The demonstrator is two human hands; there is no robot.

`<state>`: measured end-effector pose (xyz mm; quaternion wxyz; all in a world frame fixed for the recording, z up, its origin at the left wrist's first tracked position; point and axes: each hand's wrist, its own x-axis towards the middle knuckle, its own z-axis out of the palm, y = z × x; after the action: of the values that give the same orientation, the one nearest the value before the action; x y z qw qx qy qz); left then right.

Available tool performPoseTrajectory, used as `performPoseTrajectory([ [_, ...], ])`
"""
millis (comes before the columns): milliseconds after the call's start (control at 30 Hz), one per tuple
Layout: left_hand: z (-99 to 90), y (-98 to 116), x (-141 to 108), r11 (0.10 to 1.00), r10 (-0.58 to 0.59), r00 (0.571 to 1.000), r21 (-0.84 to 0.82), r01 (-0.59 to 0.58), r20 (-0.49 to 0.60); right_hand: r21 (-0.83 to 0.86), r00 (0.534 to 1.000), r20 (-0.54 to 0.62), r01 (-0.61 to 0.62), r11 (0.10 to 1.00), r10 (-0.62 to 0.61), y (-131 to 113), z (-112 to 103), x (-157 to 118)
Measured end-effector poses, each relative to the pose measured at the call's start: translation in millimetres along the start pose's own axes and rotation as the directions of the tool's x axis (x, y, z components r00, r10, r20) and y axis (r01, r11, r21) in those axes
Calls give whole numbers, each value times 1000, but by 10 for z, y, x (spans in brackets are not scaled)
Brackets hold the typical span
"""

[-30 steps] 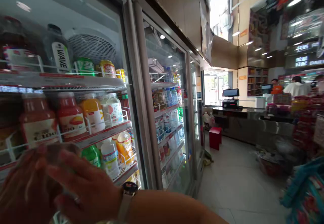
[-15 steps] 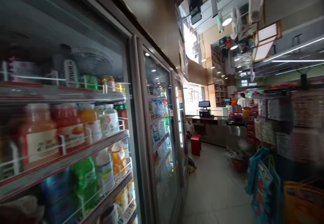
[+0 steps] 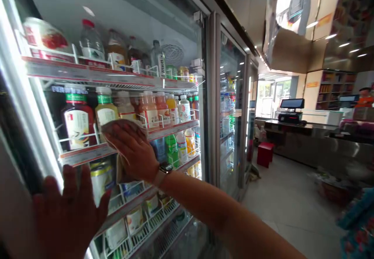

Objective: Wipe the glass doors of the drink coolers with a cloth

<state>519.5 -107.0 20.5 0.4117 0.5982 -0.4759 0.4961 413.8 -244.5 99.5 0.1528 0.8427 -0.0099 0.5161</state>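
My right hand (image 3: 133,148) presses a greyish-brown cloth (image 3: 122,171) against the glass door of a drinks fridge, fingers laid over it. Part of the cloth hangs below the palm. A watch (image 3: 165,167) is on that wrist. Lower left, my left hand (image 3: 68,212) is spread open near the door's lit left edge, dark and slightly blurred; whether it touches the door I cannot tell. Behind the glass, a dark red juice bottle (image 3: 77,120) and several other bottles stand on the shelves. My right hand covers some of them.
A second fridge door (image 3: 230,126) continues along the row to the right. Beyond are a red stool (image 3: 265,154), a counter with a checkout screen (image 3: 291,103), and a person in orange (image 3: 365,98). Blue patterned bags (image 3: 359,220) hang at the lower right edge.
The view has swung left toward the fridge door. Both hands are now plainly in view, the right with the cloth on the glass; earlier only a blurred shape showed at lower left.
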Motion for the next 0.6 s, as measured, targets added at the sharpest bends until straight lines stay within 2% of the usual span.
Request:
performPoseTrajectory([
  [67, -23, 82, 14, 993, -42, 999, 115, 39, 24, 63, 996, -26, 91, 994, -90, -127, 282, -437],
  [133, -47, 119, -29, 978, -11, 1000, 207, 5, 28, 95, 978, -108, 186, 978, -176, -234, 549, -935],
  [200, -56, 119, -84, 959, 35, 999, 280, -45, 39, 105, 956, -138, 274, 956, -259, -270, 699, -1287],
  [233, -56, 111, -106, 949, 48, 998, 310, -61, 48, 103, 952, -130, 291, 951, -277, -251, 713, -1355],
  [267, -53, 101, -121, 940, 58, 997, 333, -73, 56, 99, 949, -125, 301, 949, -288, -208, 686, -1337],
  [333, -49, 88, -137, 927, 60, 996, 365, -80, 64, 89, 958, -112, 273, 958, -263, -67, 537, -1058],
  [400, -50, 89, -140, 917, 55, 996, 390, -77, 66, 77, 978, -121, 177, 981, -167, 103, 326, -573],
  [500, -57, 94, -146, 900, 48, 997, 430, -71, 65, 74, 975, -201, 111, 991, -94, 284, 60, 101],
  [533, -58, 91, -150, 896, 47, 997, 438, -72, 67, 76, 969, -231, 112, 991, -91, 303, 15, 229],
  [600, -54, 80, -159, 893, 51, 997, 444, -75, 65, 80, 957, -276, 115, 990, -89, 278, 20, 290],
])
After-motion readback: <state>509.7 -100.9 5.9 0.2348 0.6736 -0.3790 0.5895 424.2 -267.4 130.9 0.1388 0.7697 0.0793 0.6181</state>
